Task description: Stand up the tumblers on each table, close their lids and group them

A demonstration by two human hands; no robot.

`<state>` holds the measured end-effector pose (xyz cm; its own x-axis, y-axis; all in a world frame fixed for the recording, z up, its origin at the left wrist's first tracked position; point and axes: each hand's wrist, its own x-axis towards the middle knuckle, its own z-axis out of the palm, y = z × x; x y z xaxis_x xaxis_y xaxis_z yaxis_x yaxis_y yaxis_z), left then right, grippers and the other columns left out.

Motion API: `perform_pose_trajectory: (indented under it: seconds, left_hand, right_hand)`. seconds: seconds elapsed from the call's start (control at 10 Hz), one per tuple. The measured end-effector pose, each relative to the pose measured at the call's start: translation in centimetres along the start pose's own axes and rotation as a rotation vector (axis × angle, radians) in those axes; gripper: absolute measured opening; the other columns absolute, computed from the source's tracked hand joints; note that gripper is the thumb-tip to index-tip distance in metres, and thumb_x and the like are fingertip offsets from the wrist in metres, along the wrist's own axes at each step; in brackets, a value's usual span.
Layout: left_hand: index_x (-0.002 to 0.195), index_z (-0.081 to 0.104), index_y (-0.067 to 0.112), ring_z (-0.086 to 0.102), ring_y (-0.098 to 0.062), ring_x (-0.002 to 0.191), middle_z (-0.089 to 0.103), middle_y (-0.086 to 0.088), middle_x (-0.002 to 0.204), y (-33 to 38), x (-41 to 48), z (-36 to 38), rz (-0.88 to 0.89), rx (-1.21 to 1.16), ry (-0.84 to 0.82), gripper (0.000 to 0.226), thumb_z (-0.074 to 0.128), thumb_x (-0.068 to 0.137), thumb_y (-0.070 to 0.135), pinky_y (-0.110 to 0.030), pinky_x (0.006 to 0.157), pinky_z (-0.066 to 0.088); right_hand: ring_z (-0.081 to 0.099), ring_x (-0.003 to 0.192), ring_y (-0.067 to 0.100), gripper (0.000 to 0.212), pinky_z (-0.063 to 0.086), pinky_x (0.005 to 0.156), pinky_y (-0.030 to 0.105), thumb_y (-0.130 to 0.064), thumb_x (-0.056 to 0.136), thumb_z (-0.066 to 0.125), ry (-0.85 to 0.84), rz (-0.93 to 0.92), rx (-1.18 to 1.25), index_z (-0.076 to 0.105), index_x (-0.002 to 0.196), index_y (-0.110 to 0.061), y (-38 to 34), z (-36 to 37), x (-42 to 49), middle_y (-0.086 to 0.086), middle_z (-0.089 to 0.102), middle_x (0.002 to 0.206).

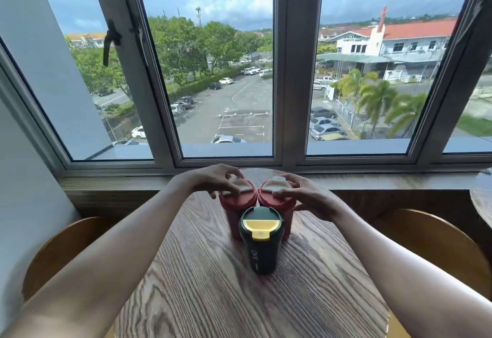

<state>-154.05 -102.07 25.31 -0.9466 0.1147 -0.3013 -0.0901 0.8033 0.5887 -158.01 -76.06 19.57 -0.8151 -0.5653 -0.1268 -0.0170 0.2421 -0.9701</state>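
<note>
Three tumblers stand upright, touching one another, in the middle of a round wooden table (213, 292). Nearest me is a dark green tumbler (261, 247) whose yellow flip lid lies flat and closed. Behind it stand a left red tumbler (234, 208) and a right red tumbler (286, 211), both with white flip caps. My left hand (215, 179) rests over the left red tumbler's lid, fingers curled on the white cap. My right hand (306, 195) covers the right red tumbler's lid, fingertips on its white cap and thumb against its side.
A wooden windowsill (119, 183) and large windows run just behind the table. Wooden chair backs stand at the left (69, 247) and right (431, 247). The edge of another round table (482, 199) shows at the far right.
</note>
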Motion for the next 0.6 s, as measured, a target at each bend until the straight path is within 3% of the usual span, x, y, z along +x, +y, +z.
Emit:
perform_pose_trajectory:
  seconds: [0.1, 0.2, 0.3, 0.4, 0.5, 0.6]
  left_hand:
    - [0.121, 0.054, 0.027, 0.055, -0.016, 0.085, 0.053, 0.0, 0.1, -0.8, -1.2, 1.4, 0.004, -0.116, 0.057, 0.05, 0.065, 0.073, 0.036, -0.03, 0.057, 0.048]
    - [0.125, 0.051, 0.031, 0.061, -0.023, 0.102, 0.059, -0.003, 0.121, -1.9, -2.1, 3.0, -0.009, -0.183, 0.176, 0.061, 0.061, 0.068, 0.051, -0.038, 0.064, 0.057]
    - [0.14, 0.044, 0.024, 0.06, -0.027, 0.108, 0.056, -0.01, 0.13, -2.5, -2.6, 4.3, -0.014, -0.198, 0.29, 0.066, 0.062, 0.081, 0.047, -0.039, 0.069, 0.061]
    - [0.145, 0.042, 0.019, 0.055, -0.022, 0.112, 0.049, -0.002, 0.135, -1.8, -3.9, 5.3, 0.029, -0.21, 0.363, 0.05, 0.05, 0.1, 0.039, -0.032, 0.074, 0.054]
    - [0.138, 0.051, 0.018, 0.06, -0.026, 0.115, 0.06, -0.005, 0.131, -2.2, -5.8, 6.9, 0.041, -0.244, 0.562, 0.046, 0.044, 0.101, 0.044, -0.04, 0.096, 0.049]
    - [0.114, 0.067, 0.019, 0.069, -0.021, 0.099, 0.073, -0.004, 0.109, -3.7, -7.7, 9.8, 0.019, -0.431, 0.81, 0.026, 0.054, 0.098, 0.035, -0.042, 0.092, 0.055]
  right_hand:
    - [0.065, 0.108, 0.021, 0.041, 0.052, 0.086, 0.037, -0.028, 0.085, 0.073, 0.025, -0.003, 0.043, 0.061, 0.124, -0.024, 0.7, 0.7, -0.3, 0.006, 0.069, 0.122]
    - [0.064, 0.115, 0.023, 0.048, 0.05, 0.096, 0.044, -0.039, 0.078, 0.071, 0.073, -0.037, 0.058, 0.063, 0.124, -0.03, 1.4, 1.6, -0.5, 0.002, 0.07, 0.122]
    - [0.065, 0.114, 0.026, 0.05, 0.05, 0.095, 0.04, -0.044, 0.076, 0.069, 0.135, -0.098, 0.069, 0.064, 0.122, -0.024, 1.6, 2.2, -0.6, 0.005, 0.071, 0.12]
    - [0.064, 0.111, 0.014, 0.037, 0.051, 0.092, 0.034, -0.054, 0.089, 0.059, 0.177, -0.123, 0.089, 0.065, 0.116, -0.031, 1.5, 2.7, -1.3, -0.006, 0.068, 0.123]
    - [0.055, 0.123, 0.018, 0.051, 0.043, 0.106, 0.042, -0.059, 0.095, 0.042, 0.318, -0.077, 0.161, 0.058, 0.131, -0.028, 2.6, 2.9, -2.3, -0.007, 0.059, 0.131]
    - [0.064, 0.106, 0.025, 0.035, 0.047, 0.098, 0.048, -0.045, 0.101, 0.039, 0.482, -0.065, 0.187, 0.064, 0.114, -0.024, 4.8, 2.8, -4.5, 0.005, 0.069, 0.117]
